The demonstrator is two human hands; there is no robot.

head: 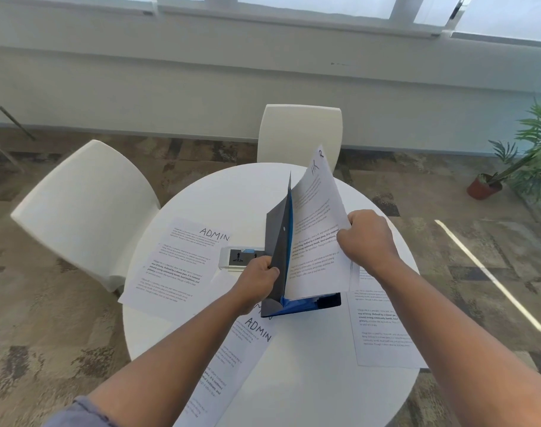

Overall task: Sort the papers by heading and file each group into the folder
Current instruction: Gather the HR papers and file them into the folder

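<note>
Two hands were on the job, filing step under way. Left hand [257, 280] gripped the dark cover of the folder [280, 241], holding it open and upright near the middle of the white bench [309, 365]. Right hand [367, 238] pinched the right edge of the HR papers [317, 238], whose bottom edge sat inside the folder's pocket. Sheets stood tall, long axis running near-to-far, HR heading at the far top, leaning right. Two ADMIN sheets [183, 266] lay flat on the left and near side, another sheet [383, 331] on the right, heading hidden. Next move, by my read: seat the HR stack fully, then collect the ADMIN group.
</note>
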